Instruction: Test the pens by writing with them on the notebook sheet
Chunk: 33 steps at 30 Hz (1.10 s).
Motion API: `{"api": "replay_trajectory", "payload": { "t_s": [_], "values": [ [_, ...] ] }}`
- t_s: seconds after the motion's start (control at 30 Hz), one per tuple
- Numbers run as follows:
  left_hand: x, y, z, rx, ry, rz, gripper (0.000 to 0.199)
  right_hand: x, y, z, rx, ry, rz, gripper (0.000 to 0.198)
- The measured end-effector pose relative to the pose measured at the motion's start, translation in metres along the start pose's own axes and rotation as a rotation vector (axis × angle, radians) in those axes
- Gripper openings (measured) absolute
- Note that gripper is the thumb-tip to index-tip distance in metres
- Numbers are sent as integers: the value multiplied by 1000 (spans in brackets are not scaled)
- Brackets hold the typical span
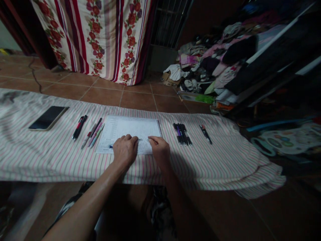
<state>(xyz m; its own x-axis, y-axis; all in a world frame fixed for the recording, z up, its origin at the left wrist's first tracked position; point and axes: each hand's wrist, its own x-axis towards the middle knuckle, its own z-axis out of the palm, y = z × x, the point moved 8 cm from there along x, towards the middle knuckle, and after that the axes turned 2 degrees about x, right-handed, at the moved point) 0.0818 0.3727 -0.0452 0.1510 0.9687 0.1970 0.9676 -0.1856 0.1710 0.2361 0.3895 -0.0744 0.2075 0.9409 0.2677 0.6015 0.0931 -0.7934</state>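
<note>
A spiral notebook (132, 125) lies on the striped cloth, its coil on the right side. Over its lower part, my left hand (124, 149) is closed around a pen (110, 146); the dark blue end sticks out on the left and a thin pale tip on the right. Just right of that tip, my right hand (160, 149) has thumb and forefinger pinched together above the page. Whatever it holds is too small to make out. Left of the notebook lie several colored pens (94, 134). On its right rests a group of dark pens (182, 134).
A phone (48, 118) and a red-and-black pair of pens (79, 128) lie on the left of the striped cloth (50, 157). One more pen (205, 134) is far right. Beyond are a floral curtain (107, 40), tiled floor and a clothes pile (208, 63).
</note>
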Motion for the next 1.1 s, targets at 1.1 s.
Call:
{"api": "replay_trajectory", "payload": {
  "t_s": [1.1],
  "values": [
    [-6,5,0,23,51,18,30,0,-10,-2,-476,142,-87,10]
  ]
}}
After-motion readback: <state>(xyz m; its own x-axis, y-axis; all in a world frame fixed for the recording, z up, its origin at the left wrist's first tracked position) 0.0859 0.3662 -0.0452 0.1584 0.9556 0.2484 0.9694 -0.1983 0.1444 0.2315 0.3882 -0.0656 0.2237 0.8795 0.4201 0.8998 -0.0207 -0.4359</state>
